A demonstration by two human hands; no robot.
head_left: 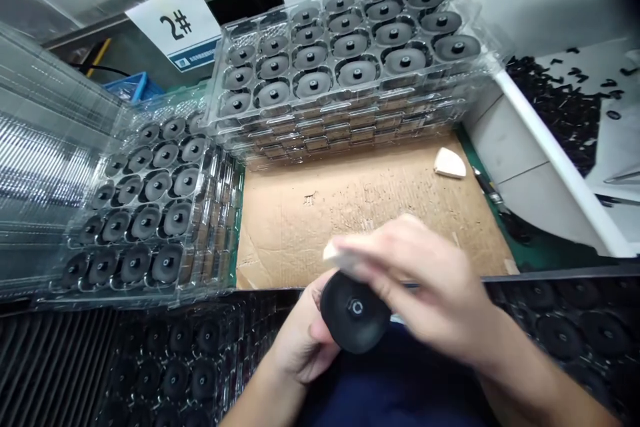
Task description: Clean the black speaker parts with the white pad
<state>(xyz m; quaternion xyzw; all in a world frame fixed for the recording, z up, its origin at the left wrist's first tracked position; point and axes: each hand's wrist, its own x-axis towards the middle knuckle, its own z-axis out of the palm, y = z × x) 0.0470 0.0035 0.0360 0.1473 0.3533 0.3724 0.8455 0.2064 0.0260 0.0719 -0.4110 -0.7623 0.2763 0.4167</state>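
My left hand [303,337] grips a round black disc part [354,312] with a small metal hub at its middle, holding it over my lap. My right hand [425,280] is blurred by motion just above the disc, its fingers pinched on a small white piece [336,253] that touches the disc's upper edge. Both hands hover at the near edge of a sheet of brown cardboard [360,207].
Clear plastic trays [350,47] filled with the same black discs are stacked behind the cardboard and at the left [145,207], under signs 2# and 3#. A white bin [550,133] of small black parts stands right. Another white piece [450,163] lies on the cardboard. Dark trays run along the near edge.
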